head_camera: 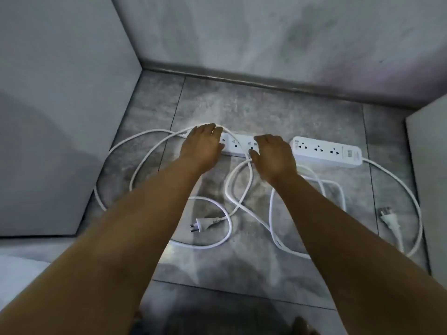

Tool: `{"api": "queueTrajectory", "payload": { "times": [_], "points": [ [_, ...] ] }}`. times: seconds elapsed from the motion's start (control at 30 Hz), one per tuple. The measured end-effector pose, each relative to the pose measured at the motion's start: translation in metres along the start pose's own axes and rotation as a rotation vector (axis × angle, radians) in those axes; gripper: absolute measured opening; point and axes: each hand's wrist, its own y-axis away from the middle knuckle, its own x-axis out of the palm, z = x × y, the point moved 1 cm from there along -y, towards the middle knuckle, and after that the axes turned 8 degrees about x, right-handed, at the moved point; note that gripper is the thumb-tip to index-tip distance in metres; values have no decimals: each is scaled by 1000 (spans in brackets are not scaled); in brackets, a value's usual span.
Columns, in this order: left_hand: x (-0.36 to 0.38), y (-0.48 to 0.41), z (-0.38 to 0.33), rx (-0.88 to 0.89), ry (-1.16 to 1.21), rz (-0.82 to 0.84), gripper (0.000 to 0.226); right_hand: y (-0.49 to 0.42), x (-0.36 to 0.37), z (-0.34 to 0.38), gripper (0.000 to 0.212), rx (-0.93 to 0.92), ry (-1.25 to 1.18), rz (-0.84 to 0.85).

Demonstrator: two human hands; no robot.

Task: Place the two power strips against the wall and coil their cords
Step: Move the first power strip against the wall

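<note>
My left hand [202, 146] and right hand [274, 158], grips spread, rest on one power strip [238, 148]; the other strip [326, 151] lies beside it, cords [227, 187] loose.

The floor [266, 110] is made of grey stone-like tiles with thin dark joints. In the middle of the frame two white power strips lie flat on it in one line, end to end and almost touching, sockets facing up: the left strip [238, 148] and the right strip [326, 152]. White cords spread over the tiles in loose loops, the left cord [110, 154] at middle left and the right cord [408, 189] at the right. Some loops cross in the lower middle. The first plug [197, 225] lies at lower centre, the second plug [388, 217] at lower right.
</note>
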Motion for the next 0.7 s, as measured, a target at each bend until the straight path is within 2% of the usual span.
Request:
{"api": "queueTrajectory", "payload": {
  "times": [0.33, 0.53, 0.6, 0.7],
  "points": [
    [26, -26, 45, -64, 58, -64, 48, -47, 37, 33, 36, -84, 45, -48],
    [38, -45, 60, -59, 115, -83, 51, -63, 56, 44, 18, -19, -35, -171],
    [37, -46, 63, -58, 114, -96, 46, -63, 56, 44, 15, -18, -70, -214],
    [30, -42, 63, -41, 76, -176, 27, -57, 52, 43, 15, -65, -143, -245]
  ]
}}
